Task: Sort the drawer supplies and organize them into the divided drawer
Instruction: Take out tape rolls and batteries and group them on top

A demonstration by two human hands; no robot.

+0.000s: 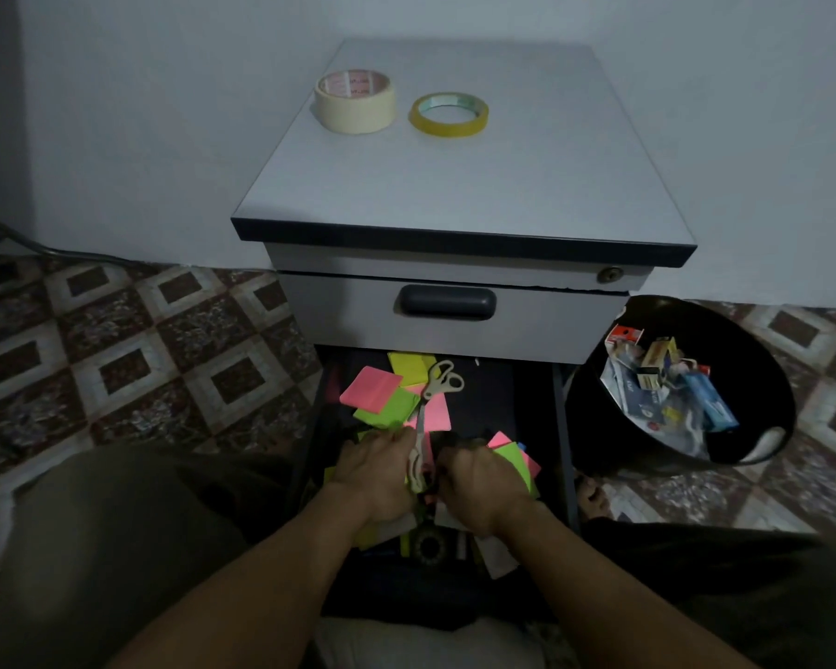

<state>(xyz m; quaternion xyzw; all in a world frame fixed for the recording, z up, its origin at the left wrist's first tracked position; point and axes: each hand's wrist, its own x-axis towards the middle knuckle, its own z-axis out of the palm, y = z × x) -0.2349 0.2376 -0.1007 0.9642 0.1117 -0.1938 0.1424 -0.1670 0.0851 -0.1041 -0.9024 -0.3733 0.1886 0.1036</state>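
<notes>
The lower drawer of a grey cabinet is pulled out, dark inside. Pink, green and yellow sticky note pads lie scattered in it. Beige-handled scissors lie over the pads, blades pointing toward me. My left hand is down among the pads beside the scissor blades, fingers curled into the pile. My right hand rests on more pink and green pads at the drawer's right, fingers curled over them. What either hand grips is hidden. A dark tape roll lies below my wrists.
On the cabinet top sit a beige masking tape roll and a thin yellow tape roll. The upper drawer is closed. A black bin holding small boxes and packets stands to the right on the tiled floor.
</notes>
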